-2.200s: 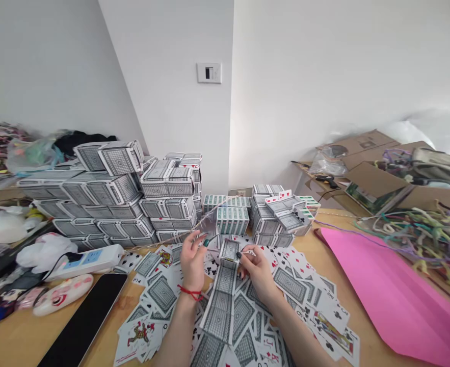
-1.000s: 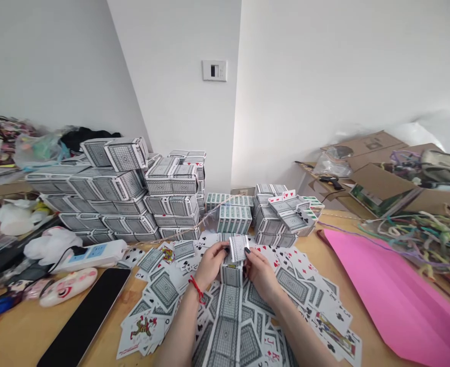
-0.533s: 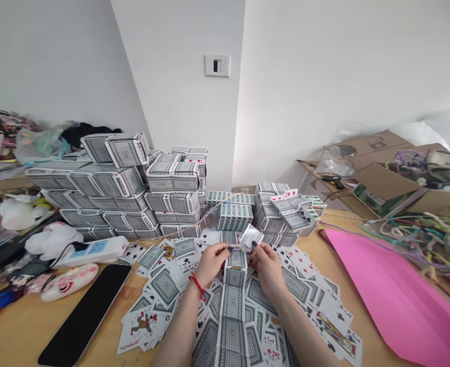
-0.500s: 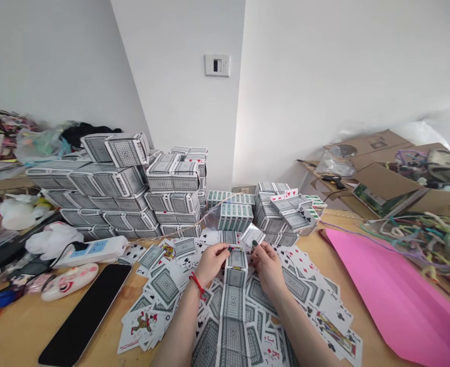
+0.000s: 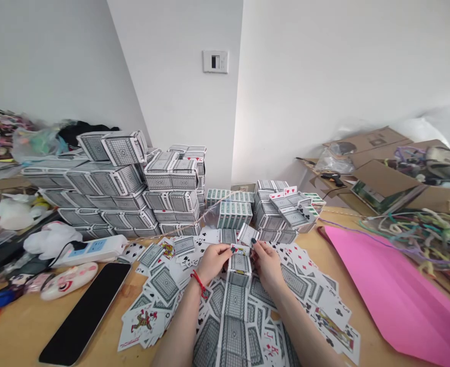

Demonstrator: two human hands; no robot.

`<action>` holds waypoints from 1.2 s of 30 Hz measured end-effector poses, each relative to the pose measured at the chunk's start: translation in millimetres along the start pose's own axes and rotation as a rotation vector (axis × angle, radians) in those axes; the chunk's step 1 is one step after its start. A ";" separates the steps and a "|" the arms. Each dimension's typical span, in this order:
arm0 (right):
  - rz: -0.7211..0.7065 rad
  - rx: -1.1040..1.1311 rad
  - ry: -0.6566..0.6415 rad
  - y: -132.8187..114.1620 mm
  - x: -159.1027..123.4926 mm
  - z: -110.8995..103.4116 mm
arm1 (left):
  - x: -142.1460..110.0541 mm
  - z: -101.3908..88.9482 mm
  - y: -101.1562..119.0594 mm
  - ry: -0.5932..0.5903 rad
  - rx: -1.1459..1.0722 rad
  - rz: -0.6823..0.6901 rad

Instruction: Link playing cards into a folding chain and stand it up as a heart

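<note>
My left hand [image 5: 214, 262] pinches the far end of a long strip of joined playing cards [image 5: 236, 300], where a king's edge shows. The strip runs toward me, grey patterned backs up, with creases across it. In my right hand [image 5: 267, 265], between thumb and finger, is a single folded playing card [image 5: 248, 233], tilted just beyond the strip's far end. Loose playing cards [image 5: 163, 283] lie spread under and around both hands, some face up, including a joker [image 5: 142, 320].
Blocks built from folded cards [image 5: 110, 181] are stacked at the back left, with a smaller stack [image 5: 270, 211] behind my right hand. Green-edged card packs [image 5: 234, 215] stand between. A black phone [image 5: 87, 311] and power strip [image 5: 95, 250] lie left, pink paper [image 5: 393, 285] right.
Both hands came together at the strip's far end. The folded card, earlier over the strip, moved right and beyond it in my right hand. Lately it shifted slightly left.
</note>
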State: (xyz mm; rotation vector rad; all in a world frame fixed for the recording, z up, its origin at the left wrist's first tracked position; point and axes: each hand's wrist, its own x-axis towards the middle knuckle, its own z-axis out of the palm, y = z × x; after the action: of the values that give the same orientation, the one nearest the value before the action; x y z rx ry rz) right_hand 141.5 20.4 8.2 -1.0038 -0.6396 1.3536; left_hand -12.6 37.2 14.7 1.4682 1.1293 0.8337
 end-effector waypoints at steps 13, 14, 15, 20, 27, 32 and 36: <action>-0.035 -0.070 -0.047 1.6 1.3 -0.1 | 1.8 -0.6 -7.7 0.008 0.037 0.028; -0.043 -0.084 -0.054 1.9 1.1 -0.1 | 1.9 -0.4 -7.8 0.001 0.034 0.028; -0.052 -0.098 -0.062 2.2 0.8 0.0 | 1.9 -0.3 -7.6 -0.004 0.033 0.029; -0.090 -0.184 -0.125 2.1 -1.5 0.5 | 1.7 -2.1 -4.6 -0.001 0.048 0.059; -0.124 -0.236 -0.141 1.4 -1.3 -0.2 | 1.8 -3.0 -1.9 -0.023 -0.065 0.017; -0.169 -0.248 -0.128 4.3 0.7 -1.8 | -2.2 -4.2 2.8 -0.057 -0.373 -0.120; -0.199 -0.271 -0.080 6.3 1.2 -3.4 | -5.9 -8.8 6.2 -0.148 -0.419 -0.096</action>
State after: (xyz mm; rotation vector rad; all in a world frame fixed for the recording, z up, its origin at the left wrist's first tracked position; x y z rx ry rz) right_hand 141.5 20.3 0.9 -1.0729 -0.9775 1.1553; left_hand -21.3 34.4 22.9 1.0991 0.8455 0.8223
